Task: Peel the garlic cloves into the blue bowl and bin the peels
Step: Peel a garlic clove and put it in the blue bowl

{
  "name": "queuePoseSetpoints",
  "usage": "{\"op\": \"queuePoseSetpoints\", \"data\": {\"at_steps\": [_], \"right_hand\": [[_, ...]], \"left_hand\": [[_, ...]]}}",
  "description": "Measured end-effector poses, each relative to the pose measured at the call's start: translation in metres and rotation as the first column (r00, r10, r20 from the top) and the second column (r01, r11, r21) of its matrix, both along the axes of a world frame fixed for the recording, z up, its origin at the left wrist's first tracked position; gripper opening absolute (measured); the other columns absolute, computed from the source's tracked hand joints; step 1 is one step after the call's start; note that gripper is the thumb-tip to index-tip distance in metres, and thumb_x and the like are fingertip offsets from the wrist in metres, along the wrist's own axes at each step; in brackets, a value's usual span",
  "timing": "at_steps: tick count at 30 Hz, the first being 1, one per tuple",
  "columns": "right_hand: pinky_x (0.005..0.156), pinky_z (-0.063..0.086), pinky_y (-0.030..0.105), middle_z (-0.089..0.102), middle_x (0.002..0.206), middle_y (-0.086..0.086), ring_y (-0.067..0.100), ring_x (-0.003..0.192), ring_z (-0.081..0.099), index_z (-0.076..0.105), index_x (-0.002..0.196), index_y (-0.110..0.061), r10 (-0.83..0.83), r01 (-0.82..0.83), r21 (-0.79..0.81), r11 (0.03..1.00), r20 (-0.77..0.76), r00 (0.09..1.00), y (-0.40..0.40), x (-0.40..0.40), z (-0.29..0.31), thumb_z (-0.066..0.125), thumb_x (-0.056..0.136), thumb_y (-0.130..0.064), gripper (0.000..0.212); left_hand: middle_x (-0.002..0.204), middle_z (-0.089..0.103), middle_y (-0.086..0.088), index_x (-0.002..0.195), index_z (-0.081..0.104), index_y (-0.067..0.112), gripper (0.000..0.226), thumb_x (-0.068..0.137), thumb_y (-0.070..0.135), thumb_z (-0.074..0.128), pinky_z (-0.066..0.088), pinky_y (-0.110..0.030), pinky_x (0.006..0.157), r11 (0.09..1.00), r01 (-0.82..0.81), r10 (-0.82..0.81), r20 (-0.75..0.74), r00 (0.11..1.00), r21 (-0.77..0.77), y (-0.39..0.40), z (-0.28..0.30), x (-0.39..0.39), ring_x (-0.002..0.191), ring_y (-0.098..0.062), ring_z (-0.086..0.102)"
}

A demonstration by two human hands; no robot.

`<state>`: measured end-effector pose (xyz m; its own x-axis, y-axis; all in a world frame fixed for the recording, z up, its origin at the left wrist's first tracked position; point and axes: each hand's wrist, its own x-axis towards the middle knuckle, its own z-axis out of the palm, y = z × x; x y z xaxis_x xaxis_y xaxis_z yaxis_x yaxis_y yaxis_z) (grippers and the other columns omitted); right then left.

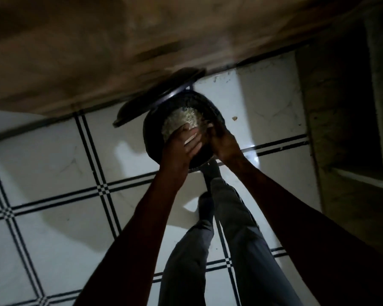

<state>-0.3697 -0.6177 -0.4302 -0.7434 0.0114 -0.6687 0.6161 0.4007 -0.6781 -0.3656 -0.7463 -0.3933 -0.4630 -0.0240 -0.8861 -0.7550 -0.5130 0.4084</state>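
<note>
1. The scene is dim and smeared by motion, so fine detail is lost; the brown wall (97, 51) at the far side is only a streaked, mottled surface.
2. Both hands meet over the open mouth of a round black bin (152, 138). Its near rim is hidden behind them, and its dark inside gives no depth.
3. The left hand (187, 142) is turned palm up with fingers mostly straight, a loose, unclosed grip. A pale sliver lies across the fingers; whether it is a garlic peel cannot be told.
4. The right hand (222, 143) is dark and blurred against the bin. Its fingers cannot be separated, so its grip cannot be told.
5. Just beyond the left fingertips, inside the bin, sits a pale, fibrous, crumpled mass (181, 121), dry and shredded in look.
6. The bin's flat round lid (157, 96) stands tilted up at the far left, against the wall.
7. The floor (53, 173) is glossy white tile crossed by double black lines, with bright reflections.
8. A foot in a dark shoe (211, 171) rests at the bin's near base; grey trouser legs (241, 239) are cut off at the near edge.
9. A small tan scrap (234, 118) lies on the floor right of the bin.
</note>
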Motion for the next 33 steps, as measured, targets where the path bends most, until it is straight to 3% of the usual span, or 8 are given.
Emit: {"op": "queuePoseSetpoints", "data": {"at_steps": [4,7,12,16,19,22,25,33], "right_hand": [[0.095,0.059,0.048,0.06,0.137,0.011,0.022,0.106,0.068,0.052,0.148,-0.013,-0.141,0.147,0.022,0.989,-0.159,0.977,0.064,0.019,0.112,0.057,0.107,-0.031,0.044],[0.087,0.061,0.048,0.058,0.137,0.011,0.02,0.104,0.067,0.049,0.148,-0.011,-0.181,0.226,0.132,0.965,-0.286,0.941,0.13,0.043,0.212,0.058,0.107,-0.03,0.047],[0.094,0.058,0.035,0.058,0.14,0.007,0.015,0.109,0.064,0.051,0.147,-0.015,-0.302,0.447,0.2,0.872,-0.499,0.812,0.25,0.122,0.366,0.057,0.107,-0.035,0.045],[0.092,0.058,0.03,0.062,0.134,0.009,0.014,0.108,0.065,0.056,0.142,-0.013,-0.436,0.655,0.201,0.729,-0.601,0.67,0.349,0.219,0.441,0.06,0.106,-0.032,0.041],[0.076,0.055,0.016,0.06,0.134,0.007,0.011,0.105,0.066,0.057,0.142,-0.013,-0.522,0.785,0.215,0.581,-0.641,0.562,0.412,0.293,0.469,0.059,0.106,-0.036,0.043],[0.078,0.058,0.027,0.06,0.134,0.009,0.013,0.103,0.066,0.061,0.138,-0.012,-0.562,0.861,0.257,0.439,-0.669,0.486,0.471,0.368,0.48,0.06,0.105,-0.036,0.041],[0.078,0.049,0.014,0.06,0.131,0.008,0.013,0.099,0.066,0.064,0.133,-0.01,-0.592,0.904,0.29,0.313,-0.685,0.425,0.535,0.446,0.476,0.063,0.103,-0.032,0.037],[0.088,0.057,0.033,0.069,0.122,0.012,0.023,0.102,0.071,0.068,0.129,-0.005,-0.738,0.919,0.352,0.175,-0.571,0.359,0.653,0.593,0.442,0.065,0.101,-0.023,0.033]], "left_hand": [[0.127,0.07,-0.017,0.126,0.063,0.005,0.024,0.104,0.012,0.057,0.059,-0.023,0.082,0.935,0.269,-0.295,-0.084,0.952,-0.231,0.026,0.089,0.014,0.099,-0.018,0.073],[0.101,0.077,-0.003,0.117,0.069,0.009,0.021,0.103,0.023,0.063,0.056,-0.019,0.07,0.775,0.414,-0.552,-0.194,0.811,-0.478,0.062,0.17,0.022,0.078,-0.001,0.073],[0.099,0.075,-0.001,0.099,0.069,0.031,0.009,0.102,0.036,0.063,0.058,-0.03,0.083,0.553,0.498,-0.831,-0.4,0.387,-0.668,0.185,0.306,0.035,0.096,-0.019,0.072],[0.1,0.074,0.0,0.105,0.069,0.026,0.01,0.101,0.034,0.065,0.056,-0.025,0.081,0.383,0.538,-0.893,-0.45,0.007,-0.751,0.31,0.38,0.076,0.096,-0.012,0.071],[0.097,0.073,0.007,0.106,0.073,0.019,0.015,0.099,0.032,0.068,0.05,-0.009,0.073,0.281,0.455,-0.869,-0.425,-0.252,-0.845,0.4,0.415,0.121,0.085,0.006,0.066],[0.099,0.075,0.001,0.107,0.074,0.012,0.017,0.098,0.026,0.07,0.056,-0.025,0.079,0.196,0.406,-0.808,-0.381,-0.449,-0.893,0.493,0.436,0.177,0.086,-0.009,0.069],[0.101,0.075,-0.002,0.108,0.073,0.011,0.017,0.098,0.023,0.068,0.059,-0.034,0.082,0.139,0.369,-0.712,-0.352,-0.608,-0.919,0.589,0.441,0.241,0.091,-0.016,0.071],[0.113,0.071,-0.017,0.114,0.071,-0.001,0.024,0.095,0.013,0.069,0.056,-0.045,0.092,-0.019,0.26,-0.617,-0.193,-0.763,-0.966,0.762,0.406,0.352,0.104,-0.03,0.067]]}}
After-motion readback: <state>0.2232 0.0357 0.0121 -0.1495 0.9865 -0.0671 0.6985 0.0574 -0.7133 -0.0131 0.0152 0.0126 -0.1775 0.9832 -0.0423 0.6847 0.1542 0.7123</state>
